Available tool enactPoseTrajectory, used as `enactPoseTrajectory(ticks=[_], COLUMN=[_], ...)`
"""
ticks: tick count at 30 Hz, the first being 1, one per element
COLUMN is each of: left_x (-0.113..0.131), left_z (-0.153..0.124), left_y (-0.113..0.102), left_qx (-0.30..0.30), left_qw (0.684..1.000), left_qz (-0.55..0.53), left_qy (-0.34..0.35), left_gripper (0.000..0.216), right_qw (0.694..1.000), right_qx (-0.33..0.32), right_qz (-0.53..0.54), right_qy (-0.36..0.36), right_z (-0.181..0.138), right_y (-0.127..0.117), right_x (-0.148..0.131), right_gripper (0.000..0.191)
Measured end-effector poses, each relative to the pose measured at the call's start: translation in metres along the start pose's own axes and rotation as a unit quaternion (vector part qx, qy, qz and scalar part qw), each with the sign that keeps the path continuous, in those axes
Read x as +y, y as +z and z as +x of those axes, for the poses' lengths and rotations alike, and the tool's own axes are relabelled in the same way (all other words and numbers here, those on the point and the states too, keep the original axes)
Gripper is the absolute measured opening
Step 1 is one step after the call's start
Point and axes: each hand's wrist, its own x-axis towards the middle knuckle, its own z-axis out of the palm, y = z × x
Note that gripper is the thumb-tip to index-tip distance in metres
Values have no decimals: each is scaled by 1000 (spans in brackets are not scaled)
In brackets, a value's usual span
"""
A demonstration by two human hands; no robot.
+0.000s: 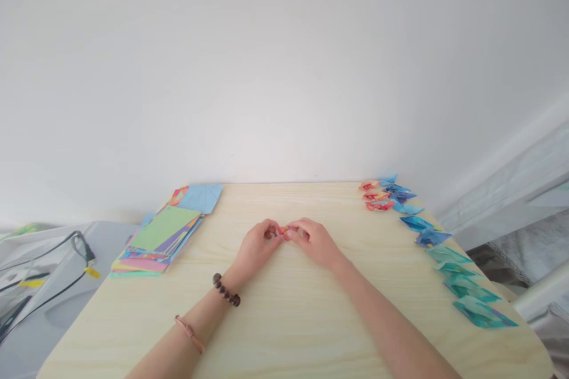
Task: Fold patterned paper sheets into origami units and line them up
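nearest, a copper bangle (190, 333) and a beaded bracelet (226, 290) circle the left forearm and wrist, above the pale wooden table (284, 325). teal folded papers (484, 312) lie along the right edge, each tapering to points. farther in, at the middle of the table, the left hand (259, 244) and right hand (316, 241) meet, thumbs and forefingers pinched together, other fingers curled. between those fingertips sits a small red-orange paper piece (283, 231), gripped from both sides; its folds are too small and too covered to make out for certain. for work this tiny, i'd keep the left pinch steady as an anchor, let the right fingertips do the shaping, and press lightly so thin paper doesn't tear or crumple. resting the wrists on the wood should help. beyond, a stack of coloured sheets (171, 230) lies left, blue folded papers (416, 224) and red ones (376, 196) right, then the white wall (284, 71).
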Motion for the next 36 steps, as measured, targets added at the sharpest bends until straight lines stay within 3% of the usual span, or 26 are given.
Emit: enactPoseTrajectory(ticks=[6,12,15,21,28,36], left_x=[7,6,5,6,6,11], left_z=[-2,-5,-7,-6,-8,-9], left_y=[-11,-17,-18,-21,-19,-14], left_qx=[-90,-115,-130,-115,-111,-55], left_qw=[987,981,973,971,971,970], left_qz=[-129,-153,-187,-201,-211,-236], left_qy=[-11,-23,-32,-53,-36,-18], left_gripper=[25,23,20,22,22,21], right_qw=[992,988,989,990,995,996], right_qx=[13,32,12,-31,-14,26], right_qz=[119,142,139,128,87,85], right_qy=[40,54,37,40,-37,-17], right_z=[-5,-7,-9,-12,-17,-14], right_y=[1,-1,-2,-2,-2,-5], right_x=[-1,-9,-15,-17,-17,-23], right_gripper=[18,17,16,15,8,10])
